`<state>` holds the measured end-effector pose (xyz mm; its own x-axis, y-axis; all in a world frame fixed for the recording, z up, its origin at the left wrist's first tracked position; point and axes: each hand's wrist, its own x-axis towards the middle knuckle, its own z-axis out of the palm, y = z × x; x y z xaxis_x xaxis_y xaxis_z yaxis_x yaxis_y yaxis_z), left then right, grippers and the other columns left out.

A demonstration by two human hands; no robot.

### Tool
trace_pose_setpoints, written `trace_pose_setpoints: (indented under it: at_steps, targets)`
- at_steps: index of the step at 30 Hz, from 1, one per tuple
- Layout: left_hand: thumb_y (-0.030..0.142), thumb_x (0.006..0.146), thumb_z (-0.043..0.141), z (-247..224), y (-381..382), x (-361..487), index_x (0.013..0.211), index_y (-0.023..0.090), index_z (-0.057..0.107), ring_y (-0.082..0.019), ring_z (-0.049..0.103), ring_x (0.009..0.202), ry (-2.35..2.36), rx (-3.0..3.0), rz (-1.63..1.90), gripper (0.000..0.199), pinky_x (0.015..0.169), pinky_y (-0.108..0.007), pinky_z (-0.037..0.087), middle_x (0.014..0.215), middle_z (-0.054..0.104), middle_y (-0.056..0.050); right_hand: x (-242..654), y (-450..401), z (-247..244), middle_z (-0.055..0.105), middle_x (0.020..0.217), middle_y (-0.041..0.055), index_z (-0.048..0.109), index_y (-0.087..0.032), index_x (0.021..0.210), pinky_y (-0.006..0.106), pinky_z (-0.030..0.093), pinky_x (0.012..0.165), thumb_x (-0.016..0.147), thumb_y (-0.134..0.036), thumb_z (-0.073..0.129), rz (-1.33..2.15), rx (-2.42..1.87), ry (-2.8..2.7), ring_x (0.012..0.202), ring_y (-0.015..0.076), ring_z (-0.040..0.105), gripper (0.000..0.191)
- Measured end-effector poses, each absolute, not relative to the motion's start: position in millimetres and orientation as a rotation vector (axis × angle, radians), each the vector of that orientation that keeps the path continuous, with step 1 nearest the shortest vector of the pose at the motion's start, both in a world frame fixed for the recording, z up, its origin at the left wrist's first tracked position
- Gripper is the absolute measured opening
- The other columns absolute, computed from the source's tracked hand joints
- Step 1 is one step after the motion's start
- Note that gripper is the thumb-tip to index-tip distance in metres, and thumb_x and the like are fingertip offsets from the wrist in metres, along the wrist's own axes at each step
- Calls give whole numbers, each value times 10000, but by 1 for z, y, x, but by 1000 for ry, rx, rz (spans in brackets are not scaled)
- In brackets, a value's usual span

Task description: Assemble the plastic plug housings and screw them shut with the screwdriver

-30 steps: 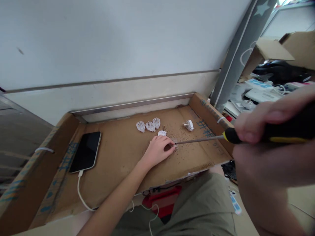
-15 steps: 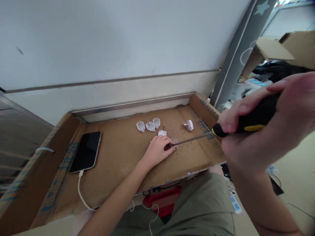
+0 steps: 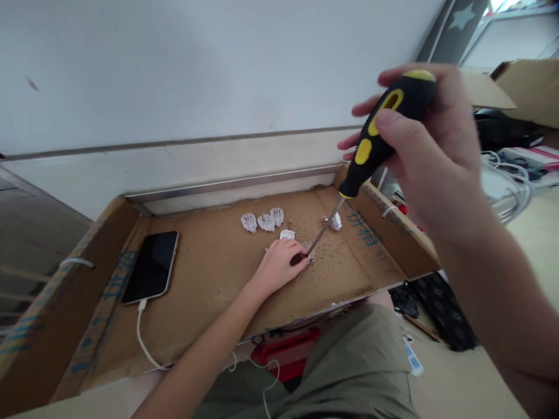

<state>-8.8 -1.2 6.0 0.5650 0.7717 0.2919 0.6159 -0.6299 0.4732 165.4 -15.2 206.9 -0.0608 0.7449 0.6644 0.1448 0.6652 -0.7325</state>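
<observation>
— So, what is being held?
— A screwdriver is being gripped tight by the right hand. Its tip is being pressed onto a small plug part, pinned on the cardboard tray by the left hand.

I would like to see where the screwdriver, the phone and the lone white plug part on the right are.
screwdriver (image 3: 379,137): head view, on the black and yellow handle.
phone (image 3: 151,266): head view, middle of the dark screen.
lone white plug part (image 3: 335,221): head view, on its white body.
</observation>
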Motion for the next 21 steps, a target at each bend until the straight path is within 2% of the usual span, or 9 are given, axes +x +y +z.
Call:
trace_pose_setpoints:
  at_steps: [2, 3, 5, 8, 10, 15, 16, 19, 21]
  targets:
    - [317, 861, 542, 6, -1, -9, 862, 210, 603, -191, 561, 943, 1137, 2492, 688, 123, 841, -338, 391, 925, 649, -14, 174, -18, 216, 512, 1018, -14, 386, -194, 1183, 189, 509, 701, 826, -279, 534, 380, -801, -1826, 845, 40, 548, 395]
    - [321, 862, 541, 6, -1, -8, 858, 209, 603, -191, 560, 939, 1138, 2492, 688, 128, 837, -338, 391, 920, 648, -15, 177, -20, 221, 516, 952, -42, 403, -215, 1189, 125, 467, 658, 811, -283, 556, 224, -854, -1938, 811, 11, 522, 414]
    - [324, 863, 542, 6, -1, -8, 851, 208, 601, -190, 560, 933, 1141, 2487, 692, 130, 835, -337, 392, 912, 647, -14, 180, -25, 231, 461, 742, -76, 494, -245, 1122, 30, 296, 529, 759, -320, 610, -196, -1035, -2077, 720, -31, 453, 389]
    - [323, 859, 549, 5, -2, -7, 838, 207, 597, -189, 561, 928, 1147, 2483, 696, 128, 837, -335, 394, 907, 647, -13, 180, -28, 248, 311, 565, -65, 587, -235, 949, 34, 39, 466, 704, -405, 626, -624, -1273, -2087, 696, -36, 475, 301]
    - [325, 861, 547, 4, -2, -7, 833, 205, 595, -188, 562, 922, 1151, 2489, 699, 132, 830, -333, 395, 905, 647, -14, 180, -24, 260, 293, 545, -78, 605, -219, 887, 33, -19, 456, 680, -426, 609, -549, -1244, -2167, 640, -58, 496, 292]
    - [330, 867, 537, 3, -2, -7, 832, 198, 593, -188, 562, 916, 1149, 2514, 698, 148, 818, -332, 400, 898, 644, -18, 181, -10, 281, 512, 636, -178, 641, -232, 959, -51, 163, 391, 587, -300, 617, -56, -1048, -2544, 369, -127, 345, 380]
    - [330, 866, 537, 3, -2, -7, 832, 198, 593, -189, 561, 917, 1150, 2517, 692, 147, 820, -333, 402, 898, 643, -19, 182, -7, 282, 481, 540, -190, 646, -203, 909, -52, 137, 374, 603, -266, 599, -53, -1045, -2568, 317, -122, 306, 316]
    - [325, 866, 536, 4, -2, -7, 841, 200, 593, -192, 560, 928, 1153, 2520, 680, 141, 825, -334, 406, 911, 643, -21, 184, -1, 283, 215, 300, -194, 582, -112, 687, -15, -54, 370, 688, -201, 496, -143, -1086, -2483, 216, -120, 101, 124]
    - [324, 867, 537, 4, -3, -7, 846, 200, 593, -193, 559, 933, 1156, 2522, 681, 138, 828, -333, 407, 918, 643, -22, 186, 4, 285, 201, 294, -200, 568, -113, 738, 21, -102, 384, 700, -228, 480, -152, -1117, -2488, 208, -114, 84, 150]
